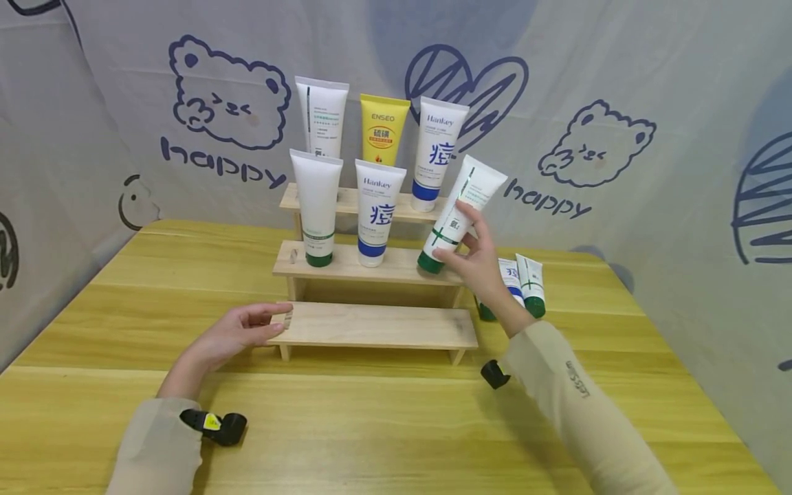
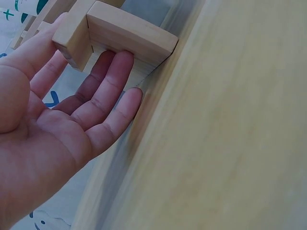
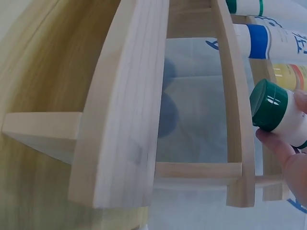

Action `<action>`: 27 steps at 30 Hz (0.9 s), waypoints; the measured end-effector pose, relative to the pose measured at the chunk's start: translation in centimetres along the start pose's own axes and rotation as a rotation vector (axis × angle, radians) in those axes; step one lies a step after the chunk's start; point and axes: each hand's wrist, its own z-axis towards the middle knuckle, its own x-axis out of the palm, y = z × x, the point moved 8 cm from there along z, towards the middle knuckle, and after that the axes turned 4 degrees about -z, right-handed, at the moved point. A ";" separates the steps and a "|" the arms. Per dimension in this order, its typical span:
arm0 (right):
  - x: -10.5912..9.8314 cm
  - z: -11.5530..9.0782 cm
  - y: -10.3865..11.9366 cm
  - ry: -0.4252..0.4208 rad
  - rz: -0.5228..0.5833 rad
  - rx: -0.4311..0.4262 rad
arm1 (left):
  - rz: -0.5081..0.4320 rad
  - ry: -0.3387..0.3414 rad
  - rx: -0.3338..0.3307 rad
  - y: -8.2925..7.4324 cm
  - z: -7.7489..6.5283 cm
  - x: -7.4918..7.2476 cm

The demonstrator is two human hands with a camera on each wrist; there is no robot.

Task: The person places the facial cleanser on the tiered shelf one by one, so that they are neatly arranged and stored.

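Near the right end of the middle step, my right hand (image 1: 476, 265) holds a tilted white squeeze tube (image 1: 467, 199) with a green cap (image 3: 270, 105). The thumb is by the cap end and the fingers lie along its side. The cap is close over the board in the head view. My left hand (image 1: 238, 333) grips the left end of the lowest step of a wooden display stand (image 1: 377, 326), its curved fingers (image 2: 108, 91) reaching under the board by the leg. A plain-fronted white tube (image 1: 315, 206) and a blue-banded Hankey tube (image 1: 376, 213) stand on that middle step.
The top step bears a white tube (image 1: 322, 113), a yellow ENSEO tube (image 1: 382, 130) and another Hankey tube (image 1: 438, 148). Several more tubes (image 1: 531, 283) lie on the wooden table (image 1: 371, 433) right of the stand. A printed cloth (image 1: 346, 41) hangs behind.
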 end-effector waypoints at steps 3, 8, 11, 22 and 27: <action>0.6 0.2 0.0 0.007 -0.040 -0.013 | -0.007 0.000 -0.003 0.0 0.0 0.0; 1.3 0.3 0.5 0.011 -0.093 -0.066 | -0.005 0.001 -0.002 0.0 -0.1 0.0; 1.6 0.3 0.6 0.013 -0.123 -0.101 | -0.003 0.001 0.000 0.1 0.0 0.0; 3.1 0.2 1.2 0.071 -0.267 -0.264 | -0.001 -0.001 -0.003 0.1 0.0 0.0; 3.4 0.2 1.2 0.093 -0.270 -0.266 | -0.007 -0.001 -0.002 0.2 0.0 0.0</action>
